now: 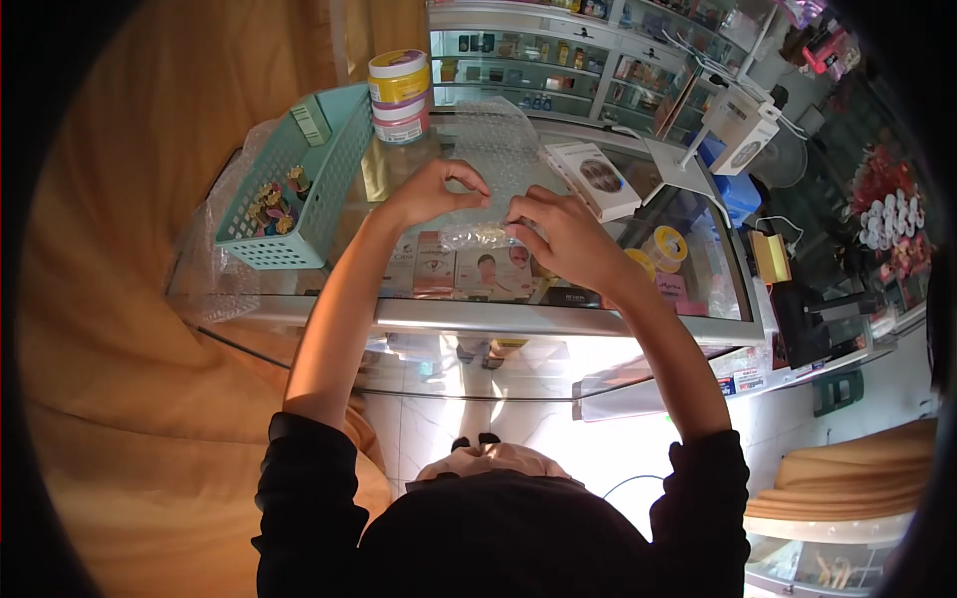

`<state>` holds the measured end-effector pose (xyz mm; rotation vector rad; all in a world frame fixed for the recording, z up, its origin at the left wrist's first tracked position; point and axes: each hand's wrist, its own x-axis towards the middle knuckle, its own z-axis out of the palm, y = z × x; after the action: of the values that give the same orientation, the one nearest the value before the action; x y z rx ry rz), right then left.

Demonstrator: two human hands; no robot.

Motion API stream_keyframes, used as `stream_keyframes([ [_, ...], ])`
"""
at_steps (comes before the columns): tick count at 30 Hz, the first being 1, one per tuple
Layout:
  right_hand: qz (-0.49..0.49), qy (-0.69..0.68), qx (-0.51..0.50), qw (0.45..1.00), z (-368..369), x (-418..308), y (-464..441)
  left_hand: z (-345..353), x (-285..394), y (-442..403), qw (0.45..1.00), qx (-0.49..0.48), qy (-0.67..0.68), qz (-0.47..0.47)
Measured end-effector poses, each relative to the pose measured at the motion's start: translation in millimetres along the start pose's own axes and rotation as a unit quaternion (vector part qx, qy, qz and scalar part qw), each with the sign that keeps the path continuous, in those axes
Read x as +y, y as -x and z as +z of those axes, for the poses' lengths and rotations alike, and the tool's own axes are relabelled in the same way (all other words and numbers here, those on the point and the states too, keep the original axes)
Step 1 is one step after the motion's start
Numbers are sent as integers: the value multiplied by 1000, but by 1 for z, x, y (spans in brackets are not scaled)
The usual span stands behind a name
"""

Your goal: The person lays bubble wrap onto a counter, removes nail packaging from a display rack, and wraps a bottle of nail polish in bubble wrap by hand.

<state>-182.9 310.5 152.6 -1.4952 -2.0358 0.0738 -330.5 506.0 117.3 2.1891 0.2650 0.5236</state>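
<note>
A sheet of clear bubble wrap [495, 149] lies over the glass counter, and its near end is a rolled bundle [474, 236]. My right hand [566, 231] is closed at the right end of this bundle, fingers and thumb bent round the wrap. What is inside the bundle is blurred by the plastic. Above its left part is my left hand [434, 194], apart from the roll. Thumb and forefinger curve into a ring with their tips nearly meeting; anything between them is too small to make out.
On the left stands a mint-green plastic basket [289, 199] with small items, beside two stacked jars [399, 95]. A white box [593, 179] and tape rolls [666, 249] are to the right. Flat boxes [488, 274] show under the glass near the metal edge [498, 317].
</note>
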Motion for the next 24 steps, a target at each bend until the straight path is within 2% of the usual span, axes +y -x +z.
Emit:
stream_keyframes([
  [1, -35, 56, 19, 998, 1, -2, 0, 1, 0, 0, 1000, 0, 2, -3],
  [5, -93, 107, 83, 986, 2, -8, 3, 2, 4, 3, 1000, 10, -5, 9],
  [7, -24, 93, 28, 995, 4, -6, 2, 2, 5, 3, 1000, 11, -3, 4],
  [10, 9, 75, 12, 997, 3, -1, -2, 1, 5, 4, 1000, 15, -22, 16],
  [18, 7, 80, 30, 996, 6, 8, -3, 1, 8, 3, 998, 24, 62, -16],
  [19, 13, 78, 17, 997, 6, 7, -3, 1, 8, 3, 998, 23, 61, -14],
  [21, 7, 68, 34, 997, 3, 1, -4, 1, 7, 5, 998, 44, -23, 35],
  [23, 2, 57, 49, 997, 1, -1, -4, -2, -2, 3, 999, 19, -8, 38],
  [24, 4, 83, 26, 996, 0, -1, -4, -2, -4, 3, 999, -6, 8, 42],
])
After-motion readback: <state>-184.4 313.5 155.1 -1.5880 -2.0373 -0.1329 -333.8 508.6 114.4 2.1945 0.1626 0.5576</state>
